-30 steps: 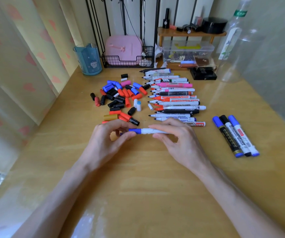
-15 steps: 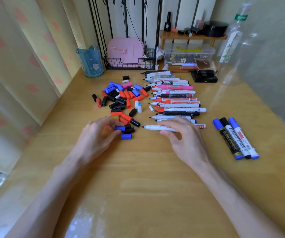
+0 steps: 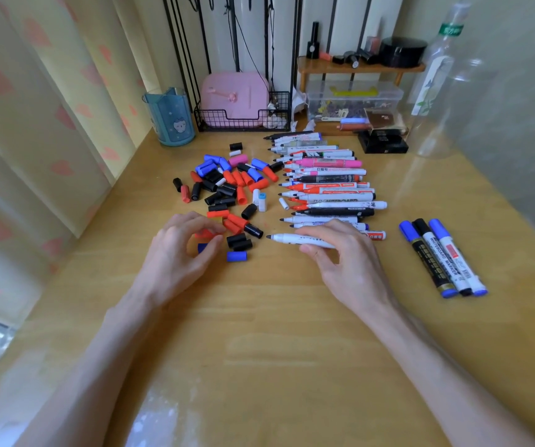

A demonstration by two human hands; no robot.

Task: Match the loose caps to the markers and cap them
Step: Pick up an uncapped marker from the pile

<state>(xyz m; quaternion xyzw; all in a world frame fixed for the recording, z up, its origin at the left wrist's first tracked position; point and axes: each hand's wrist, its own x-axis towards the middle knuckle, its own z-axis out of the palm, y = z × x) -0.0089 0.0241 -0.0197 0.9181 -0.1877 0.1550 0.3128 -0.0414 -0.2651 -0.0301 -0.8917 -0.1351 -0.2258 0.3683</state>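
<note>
My right hand (image 3: 340, 256) grips a white marker (image 3: 287, 238) that lies level just above the table, its bare dark tip pointing left. My left hand (image 3: 175, 253) is curled at the near edge of the cap pile (image 3: 227, 185) and pinches a blue cap (image 3: 202, 247) between thumb and fingers, with a red cap just behind it. Another blue cap (image 3: 237, 256) lies loose beside two black caps (image 3: 239, 241). A row of uncapped markers (image 3: 327, 188) lies behind my right hand. Three capped markers (image 3: 443, 256) lie together at the right.
At the back stand a blue cup (image 3: 171, 119), a wire basket (image 3: 243, 122) with a pink case, a small wooden shelf (image 3: 361, 67) over a clear box, a black box (image 3: 383, 141) and a clear bottle (image 3: 436, 91). A curtain hangs along the left.
One second ago both hands held the marker with a blue cap on its tip. The cap has come off, and my left hand has moved left to the cap pile.
</note>
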